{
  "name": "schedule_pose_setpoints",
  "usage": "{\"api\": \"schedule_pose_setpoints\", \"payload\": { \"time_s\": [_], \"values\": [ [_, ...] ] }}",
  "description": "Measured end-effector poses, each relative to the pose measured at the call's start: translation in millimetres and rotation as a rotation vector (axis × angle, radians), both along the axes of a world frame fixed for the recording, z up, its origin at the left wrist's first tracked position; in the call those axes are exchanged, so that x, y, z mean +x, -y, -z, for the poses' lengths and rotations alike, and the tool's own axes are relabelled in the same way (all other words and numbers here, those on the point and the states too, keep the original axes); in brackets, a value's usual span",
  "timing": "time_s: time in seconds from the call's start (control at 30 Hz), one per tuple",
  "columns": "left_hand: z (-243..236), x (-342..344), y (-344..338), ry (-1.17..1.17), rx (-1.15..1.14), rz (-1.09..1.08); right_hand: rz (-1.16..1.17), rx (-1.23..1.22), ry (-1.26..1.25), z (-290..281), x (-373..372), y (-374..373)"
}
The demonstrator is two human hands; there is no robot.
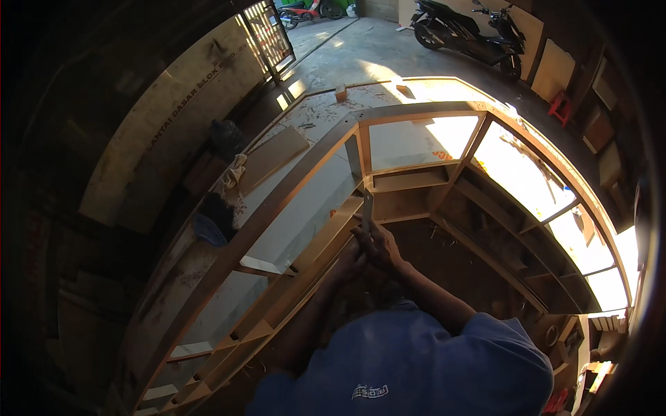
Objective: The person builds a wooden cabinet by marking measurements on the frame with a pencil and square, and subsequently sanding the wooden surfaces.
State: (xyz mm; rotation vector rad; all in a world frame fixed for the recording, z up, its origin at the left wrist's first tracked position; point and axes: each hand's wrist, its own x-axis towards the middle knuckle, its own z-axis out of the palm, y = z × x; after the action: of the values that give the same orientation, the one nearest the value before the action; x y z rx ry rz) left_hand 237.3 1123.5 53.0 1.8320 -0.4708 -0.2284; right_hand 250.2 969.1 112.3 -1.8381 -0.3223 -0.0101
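Note:
My right hand is closed around a narrow, flat, greyish strip at the middle of the view. I cannot tell whether the strip is wood or metal. It points upward to an inner corner of the wooden frame, next to a short upright. My left hand is pressed close beside and below the right one, in shadow; what its fingers hold is hidden. A long inner shelf rail runs just left of both hands.
The framed structure curves around me, with inner shelves. On its outer top lie a board, a cloth, a dark brush-like item and small blocks. Beyond are a black scooter, red stool and leaning panel.

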Motion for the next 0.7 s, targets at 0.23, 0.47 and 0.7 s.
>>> {"api": "schedule_pose_setpoints", "payload": {
  "time_s": [0.23, 0.47, 0.7],
  "values": [
    [-30, 60, -13, -0.34, 0.023, 0.036, 0.171, 0.397, -0.012, 33, 20, -20],
    [-8, 121, -59, -0.05, 0.283, 0.322, 0.249, 0.287, -0.114, 28, 81, -59],
    [-166, 160, -54, 0.084, 1.304, 0.636, 0.614, 0.267, 0.275, 44, 111, -100]
  ]
}}
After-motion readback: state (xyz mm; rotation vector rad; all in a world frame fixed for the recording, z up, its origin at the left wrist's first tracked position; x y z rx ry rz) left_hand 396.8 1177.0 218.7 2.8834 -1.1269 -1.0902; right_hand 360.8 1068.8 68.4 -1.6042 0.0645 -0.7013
